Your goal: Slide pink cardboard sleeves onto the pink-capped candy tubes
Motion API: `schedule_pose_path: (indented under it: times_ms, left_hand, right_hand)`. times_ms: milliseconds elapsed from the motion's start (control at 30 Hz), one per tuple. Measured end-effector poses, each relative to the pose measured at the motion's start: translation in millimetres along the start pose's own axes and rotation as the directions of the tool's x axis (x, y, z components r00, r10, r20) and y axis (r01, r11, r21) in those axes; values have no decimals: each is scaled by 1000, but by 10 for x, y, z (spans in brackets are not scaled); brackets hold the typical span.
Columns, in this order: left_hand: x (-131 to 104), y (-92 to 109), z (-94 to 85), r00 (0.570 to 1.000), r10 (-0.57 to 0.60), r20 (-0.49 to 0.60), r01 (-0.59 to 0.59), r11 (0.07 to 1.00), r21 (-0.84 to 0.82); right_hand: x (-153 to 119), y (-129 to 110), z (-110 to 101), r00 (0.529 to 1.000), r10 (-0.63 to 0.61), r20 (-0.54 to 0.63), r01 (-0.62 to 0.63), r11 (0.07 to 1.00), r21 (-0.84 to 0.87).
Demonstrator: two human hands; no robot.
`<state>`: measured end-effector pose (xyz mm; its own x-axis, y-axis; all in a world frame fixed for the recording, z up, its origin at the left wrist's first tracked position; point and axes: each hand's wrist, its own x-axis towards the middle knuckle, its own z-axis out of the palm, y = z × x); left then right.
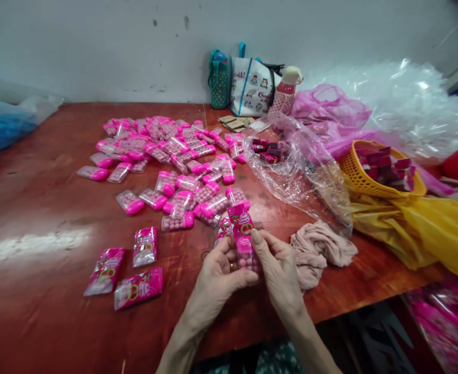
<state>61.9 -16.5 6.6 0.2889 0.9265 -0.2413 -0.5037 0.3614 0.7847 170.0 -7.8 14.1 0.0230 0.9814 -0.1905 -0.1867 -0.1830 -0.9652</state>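
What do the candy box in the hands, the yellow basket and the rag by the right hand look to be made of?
Candy box: seemingly clear hard plastic, since pink balls show through, partly covered by a glossy printed sleeve.
Yellow basket: likely moulded plastic, with a regular open lattice and slight sheen.
Rag: soft matte fabric, crumpled in folds; the fibre cannot be told.

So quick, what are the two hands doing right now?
Left hand: closed on the pink candy case.
Right hand: closed on the same case, fingers along its side.
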Motion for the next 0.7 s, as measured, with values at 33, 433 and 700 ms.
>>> schedule_pose_path:
  times_ms: [33,433,700]
  left_hand:
    - [2,-8,-2,1000,-4,-6,4,1000,-5]
    - [-17,-78,22,926,257,-275,-180,944,276]
    - [-14,-16,19,965,209,-157,-146,930,337]
  right_hand:
    - [2,19,6,999,-12,-35,13,1000,21]
    - [12,237,216,988,-47,-150,75,979,191]
    - [131,160,-78,999,-9,44,3,989,150]
